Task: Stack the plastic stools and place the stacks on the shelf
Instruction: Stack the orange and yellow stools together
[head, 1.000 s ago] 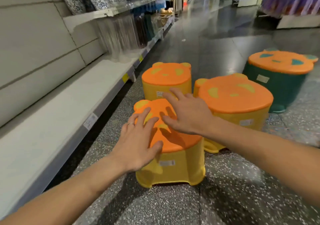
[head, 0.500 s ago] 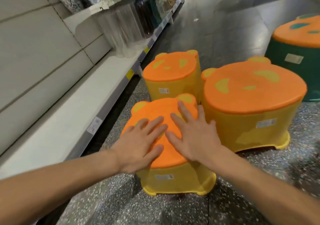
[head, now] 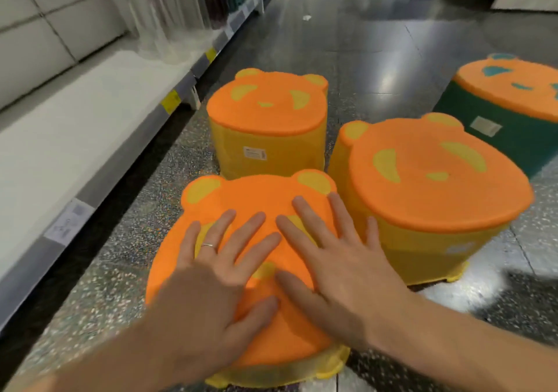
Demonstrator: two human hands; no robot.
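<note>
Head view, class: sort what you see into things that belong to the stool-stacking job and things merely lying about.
Job:
near yellow stool under left hand and right hand
two more yellow stools
green stool
bare shelf

Bystanders:
hanging goods
scrap on floor

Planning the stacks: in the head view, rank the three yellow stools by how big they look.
1. Right stool and near stool, under both hands: alike, and nearness inflates them; unranked.
2. Far stool: smallest-looking.
</note>
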